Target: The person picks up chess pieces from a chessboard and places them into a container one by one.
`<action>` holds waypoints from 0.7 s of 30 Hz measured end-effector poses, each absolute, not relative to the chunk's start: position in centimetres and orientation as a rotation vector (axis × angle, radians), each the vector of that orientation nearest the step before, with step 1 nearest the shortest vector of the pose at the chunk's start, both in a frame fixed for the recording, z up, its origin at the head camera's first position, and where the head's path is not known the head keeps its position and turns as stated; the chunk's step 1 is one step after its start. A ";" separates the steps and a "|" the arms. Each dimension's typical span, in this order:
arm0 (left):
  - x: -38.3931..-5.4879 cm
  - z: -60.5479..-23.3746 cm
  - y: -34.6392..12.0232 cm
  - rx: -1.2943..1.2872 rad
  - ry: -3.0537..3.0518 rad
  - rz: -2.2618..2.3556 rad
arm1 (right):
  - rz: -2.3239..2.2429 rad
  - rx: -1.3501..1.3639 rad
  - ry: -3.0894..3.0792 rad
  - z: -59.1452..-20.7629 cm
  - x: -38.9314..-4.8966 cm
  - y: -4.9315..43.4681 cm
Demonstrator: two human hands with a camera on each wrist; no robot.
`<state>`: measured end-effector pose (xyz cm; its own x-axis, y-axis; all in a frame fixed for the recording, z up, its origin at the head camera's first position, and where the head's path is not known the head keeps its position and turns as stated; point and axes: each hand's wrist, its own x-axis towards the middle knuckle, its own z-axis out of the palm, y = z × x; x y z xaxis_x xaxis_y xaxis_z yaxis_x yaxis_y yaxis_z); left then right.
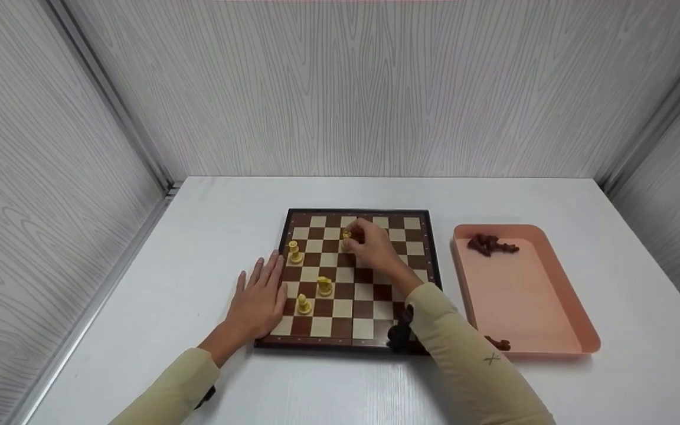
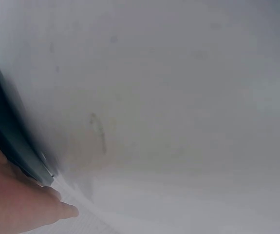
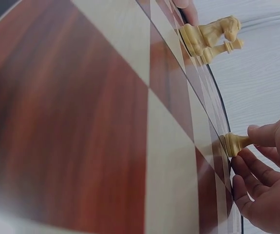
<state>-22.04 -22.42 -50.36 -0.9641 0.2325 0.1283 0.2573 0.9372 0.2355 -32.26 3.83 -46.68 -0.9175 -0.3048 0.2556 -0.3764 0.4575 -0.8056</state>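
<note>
My right hand (image 1: 372, 245) pinches a pale yellow chess piece (image 1: 346, 241) near the far middle of the chessboard (image 1: 362, 342). Fingers cover much of that piece; in the right wrist view its round base (image 3: 233, 145) stands at the board surface, thumb and fingertips around the stem. My left hand (image 1: 257, 304) rests along the board's left edge with its fingers extended. Close to it on the board are a yellow rook (image 1: 295, 254), a yellow knight (image 1: 324, 287) and a smaller yellow piece (image 1: 303, 305), all upright. The left wrist view shows the hand (image 2: 23, 204) beside the board's dark side.
Right of the board lies a pink tray (image 1: 570, 295). Several dark brown chess pieces (image 1: 487, 244) lie at its far left, and another brown piece (image 1: 499, 343) by its near left corner, partly behind the right sleeve (image 1: 464, 348). A black device (image 1: 399, 333) hangs by that sleeve.
</note>
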 end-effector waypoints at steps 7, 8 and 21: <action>-22.1 -50.4 -22.4 -0.374 -3.005 -0.377 | 1.596 0.561 -2.592 -46.1 -32.3 3.9; -22.1 -50.4 -22.4 -0.374 -3.010 -0.374 | 1.601 0.559 -2.588 -46.0 -32.2 4.0; -22.1 -50.1 -22.3 -0.370 -3.046 -0.369 | 1.532 0.610 -2.618 -44.3 -31.0 4.9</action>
